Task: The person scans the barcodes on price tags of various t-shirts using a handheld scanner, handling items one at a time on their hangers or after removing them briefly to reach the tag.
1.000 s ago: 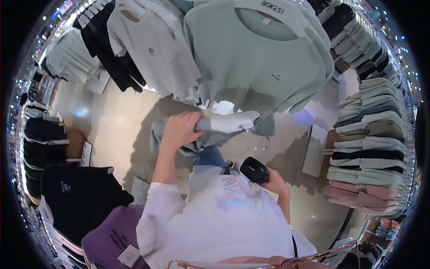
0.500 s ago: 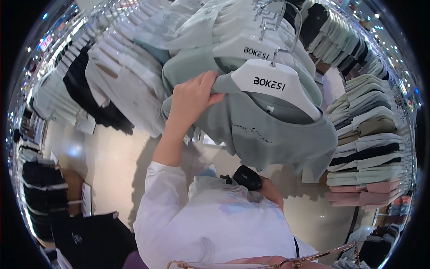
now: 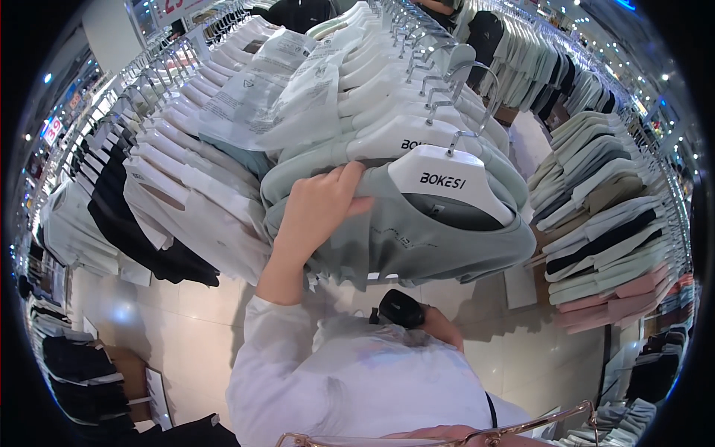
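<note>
My left hand (image 3: 322, 207) is closed around the left shoulder of a grey-green T-shirt (image 3: 447, 257), fingers over the top and thumb in front. The shirt hangs on a white hanger (image 3: 439, 179) with dark lettering, its metal hook reaching up to the rack. Small dark print shows on the shirt's chest. Right behind it hangs another pale green shirt on a white hanger (image 3: 387, 138). Lower down, my right forearm (image 3: 442, 328) is partly visible beside a rounded black object (image 3: 401, 308). The fingers of that hand are hidden.
A rail of shirts on white hangers runs away ahead, with clear printed plastic covers (image 3: 257, 93) over some. White shirts (image 3: 201, 223) and black shirts (image 3: 145, 231) hang at left. Folded-looking rows of hanging shirts (image 3: 596, 223) line the right. Tiled floor (image 3: 194, 328) shows below.
The view has tilted up, showing more of the rack. The held shirt and its hanger now sit lower and closer to the shirts behind. My left hand keeps its grip.
</note>
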A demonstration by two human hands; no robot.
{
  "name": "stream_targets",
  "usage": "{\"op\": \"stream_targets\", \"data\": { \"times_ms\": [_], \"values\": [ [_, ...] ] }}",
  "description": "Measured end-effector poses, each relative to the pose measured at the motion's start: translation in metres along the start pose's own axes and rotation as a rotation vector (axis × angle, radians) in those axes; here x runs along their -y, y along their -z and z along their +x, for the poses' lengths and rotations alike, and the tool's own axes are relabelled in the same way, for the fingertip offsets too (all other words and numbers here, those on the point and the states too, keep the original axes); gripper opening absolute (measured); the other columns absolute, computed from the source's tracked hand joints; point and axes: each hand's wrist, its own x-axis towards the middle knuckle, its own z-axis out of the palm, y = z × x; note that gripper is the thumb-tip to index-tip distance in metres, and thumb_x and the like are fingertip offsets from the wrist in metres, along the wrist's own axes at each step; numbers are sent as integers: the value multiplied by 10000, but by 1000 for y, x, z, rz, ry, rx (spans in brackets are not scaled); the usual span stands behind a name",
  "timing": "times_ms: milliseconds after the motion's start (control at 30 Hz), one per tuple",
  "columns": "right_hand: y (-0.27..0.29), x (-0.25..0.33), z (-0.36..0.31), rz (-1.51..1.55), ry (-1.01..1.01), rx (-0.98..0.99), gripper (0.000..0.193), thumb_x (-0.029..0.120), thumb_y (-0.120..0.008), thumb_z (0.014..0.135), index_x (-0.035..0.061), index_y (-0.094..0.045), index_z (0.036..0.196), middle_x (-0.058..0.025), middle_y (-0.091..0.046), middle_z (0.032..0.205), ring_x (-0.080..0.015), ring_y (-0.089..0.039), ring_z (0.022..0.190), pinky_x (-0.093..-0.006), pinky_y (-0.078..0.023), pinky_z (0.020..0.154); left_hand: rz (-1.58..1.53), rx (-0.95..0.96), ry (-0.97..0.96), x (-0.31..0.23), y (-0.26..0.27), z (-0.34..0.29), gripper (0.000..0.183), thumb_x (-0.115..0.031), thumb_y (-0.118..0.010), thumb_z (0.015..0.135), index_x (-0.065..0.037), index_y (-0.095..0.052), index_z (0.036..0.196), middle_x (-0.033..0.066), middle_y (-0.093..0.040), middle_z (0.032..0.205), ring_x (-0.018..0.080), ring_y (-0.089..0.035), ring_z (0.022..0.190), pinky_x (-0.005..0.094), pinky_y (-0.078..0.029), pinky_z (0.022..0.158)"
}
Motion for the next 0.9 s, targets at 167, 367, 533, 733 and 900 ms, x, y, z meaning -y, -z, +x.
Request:
{"op": "stream_targets", "data": {
  "times_ms": [167, 367, 533, 733, 900],
  "values": [
    [12, 7, -1, -90, -31, 59, 445, 111, -630, 740, 34, -515, 1163, -181, -574, 1116, -306, -533, 1061, -346, -400, 905, -16, -39, 49, -9, 14, 3, 369, -264, -674, 699, -73, -526, 978, 108, -586, 703, 285, -587, 661, 363, -435, 546],
    [46, -21, 11, -207, 187, 173, 448, 134, -652, 722, 30, -521, 1138, -192, -578, 1098, -320, -537, 1045, -353, -409, 887, -49, -1, 163, -15, 4, 0, 352, -258, -676, 706, -72, -529, 967, 125, -583, 704, 321, -578, 671, 385, -434, 564],
    [66, -21, -5, -286, 90, 342, 484, 150, -686, 688, 32, -522, 1127, -192, -585, 1071, -321, -547, 1016, -353, -417, 870, 49, -336, 261, -24, -5, -16, 339, -231, -679, 714, -87, -547, 992, 95, -589, 894, 293, -579, 789, 362, -459, 648],
    [69, -40, -12, -395, 87, 480, 511, 139, -709, 637, 26, -538, 1105, -179, -613, 1004, -311, -572, 972, -354, -436, 836, 65, -630, 617, -63, -53, -114, 339, -67, -664, 704, -77, -550, 1023, 88, -535, 936, 251, -540, 836, 342, -448, 721],
    [53, -34, 0, -496, 133, 641, 474, 103, -675, 615, 34, -554, 1068, -191, -608, 996, -328, -574, 959, -374, -448, 799, -161, -290, 1206, -134, -153, -311, 278, -41, -599, 715, -83, -554, 986, 83, -536, 791, 242, -542, 739, 343, -443, 639]
  ]
}}
